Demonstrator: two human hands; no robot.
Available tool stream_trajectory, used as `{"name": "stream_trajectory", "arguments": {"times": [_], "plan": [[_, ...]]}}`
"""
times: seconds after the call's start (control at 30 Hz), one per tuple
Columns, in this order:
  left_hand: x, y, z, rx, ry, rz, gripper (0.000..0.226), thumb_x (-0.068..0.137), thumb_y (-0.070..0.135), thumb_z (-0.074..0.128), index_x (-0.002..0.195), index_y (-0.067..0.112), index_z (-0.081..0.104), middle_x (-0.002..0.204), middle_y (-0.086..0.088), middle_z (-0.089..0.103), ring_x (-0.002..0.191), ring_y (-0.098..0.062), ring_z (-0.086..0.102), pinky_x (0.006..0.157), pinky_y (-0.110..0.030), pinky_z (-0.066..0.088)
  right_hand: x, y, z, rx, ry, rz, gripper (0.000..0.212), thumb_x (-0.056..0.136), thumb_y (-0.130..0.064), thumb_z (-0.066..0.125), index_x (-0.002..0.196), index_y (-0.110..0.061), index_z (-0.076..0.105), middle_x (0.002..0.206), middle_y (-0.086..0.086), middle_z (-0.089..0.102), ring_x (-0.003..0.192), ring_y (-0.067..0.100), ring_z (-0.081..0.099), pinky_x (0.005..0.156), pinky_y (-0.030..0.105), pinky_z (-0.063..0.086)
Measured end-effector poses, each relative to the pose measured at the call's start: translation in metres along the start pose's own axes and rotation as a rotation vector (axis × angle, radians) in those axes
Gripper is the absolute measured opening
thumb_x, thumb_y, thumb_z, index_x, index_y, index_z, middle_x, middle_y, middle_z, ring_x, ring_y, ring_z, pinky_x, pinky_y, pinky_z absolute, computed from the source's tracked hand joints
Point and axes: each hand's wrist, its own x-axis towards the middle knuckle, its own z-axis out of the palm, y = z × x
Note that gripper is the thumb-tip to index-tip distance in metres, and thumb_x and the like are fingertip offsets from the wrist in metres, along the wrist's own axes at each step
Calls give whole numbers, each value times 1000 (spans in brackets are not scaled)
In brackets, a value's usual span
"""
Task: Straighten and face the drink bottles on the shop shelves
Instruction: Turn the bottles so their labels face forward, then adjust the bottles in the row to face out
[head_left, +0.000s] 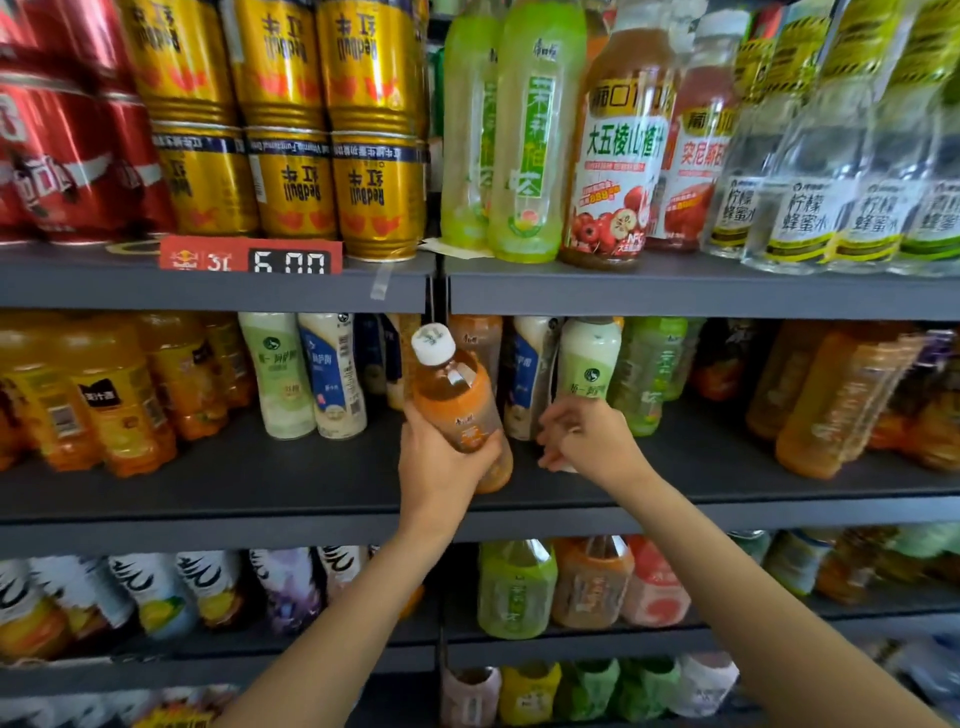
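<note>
— Where the middle shelf (311, 483) runs, what has the left hand (441, 467) got?
— Its fingers wrap an orange-labelled tea bottle (457, 400), tilted, white cap leftward, above the shelf front.
— And the right hand (587, 436)?
— Its fingers curl round the base of a pale green bottle (589, 358) standing on the shelf.

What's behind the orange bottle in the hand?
Behind the orange bottle that the left hand grips stand more bottles on the shelf: another orange one and a blue and white one. Their lower parts are hidden.
</note>
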Motion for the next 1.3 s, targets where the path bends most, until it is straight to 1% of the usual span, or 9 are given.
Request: {"name": "stream_trajectory", "arguments": {"times": [0.17, 0.3, 0.43, 0.57, 0.77, 0.9, 1.0, 1.1, 1.3], "plan": [[6, 19, 8, 232, -109, 128, 72, 68, 30, 80, 122, 10, 37, 120, -12, 55, 116, -29, 48, 88, -34, 40, 10, -1, 3, -13, 2, -39, 16, 90, 4, 48, 102, 1, 58, 88, 16, 66, 55, 16, 65, 60, 30, 58], [30, 27, 14, 297, -143, 4, 69, 76, 32, 74, 127, 8, 35, 122, -12, 56, 114, -32, 53, 88, -37, 42, 13, -2, 0, -4, 72, -62, 14, 89, 3, 49, 97, -1, 61, 77, 10, 66, 51, 12, 64, 57, 28, 58], [46, 22, 12, 324, -149, -17, 69, 77, 30, 74, 129, 6, 36, 124, -13, 56, 114, -30, 54, 88, -35, 43, 7, 9, -7, -119, 295, -82, 12, 86, -12, 60, 95, -6, 65, 84, 6, 67, 76, 26, 65, 69, 39, 55], [45, 19, 14, 354, -93, 63, 65, 74, 33, 77, 121, 6, 41, 120, -13, 58, 112, -31, 55, 84, -34, 43, 9, 24, -13, -183, 547, -32, 45, 79, -31, 73, 108, -6, 49, 107, 8, 52, 89, 22, 52, 68, 34, 41], [31, 18, 18, 322, -20, 56, 69, 75, 31, 76, 126, 6, 37, 128, -15, 47, 120, -31, 47, 96, -39, 40, 35, 37, -6, -88, 289, 128, 65, 74, -37, 77, 117, -4, 41, 119, 14, 56, 99, 37, 60, 80, 49, 52], [-6, 17, 23, 319, 237, 410, 47, 80, 18, 66, 120, 3, 48, 124, -16, 45, 117, -28, 45, 98, -39, 40, 44, 46, -8, -124, 255, 98, 62, 71, -36, 79, 113, -5, 46, 114, 14, 60, 98, 34, 62, 78, 50, 53], [-24, 23, 38, 262, 22, 559, 41, 82, 11, 65, 119, 4, 49, 120, -12, 50, 114, -23, 50, 95, -37, 47, 40, 46, -14, -193, 251, 30, 61, 70, -35, 80, 111, -2, 49, 108, 16, 63, 96, 33, 62, 77, 44, 54], [-28, 36, 50, 75, -175, 410, 61, 83, 31, 68, 133, 10, 39, 129, -4, 47, 120, -13, 44, 98, -24, 40, 12, 53, -16, -225, 240, -163, 50, 74, -27, 77, 109, -1, 53, 98, 14, 66, 90, 30, 63, 66, 31, 47], [-31, 16, 4, -18, -273, 266, 77, 68, 47, 76, 132, 16, 44, 123, 5, 57, 114, -5, 53, 95, -23, 46, -38, 33, 11, -276, 109, -495, 56, 70, -23, 78, 118, -3, 55, 105, 11, 60, 95, 31, 60, 75, 48, 50]]}}
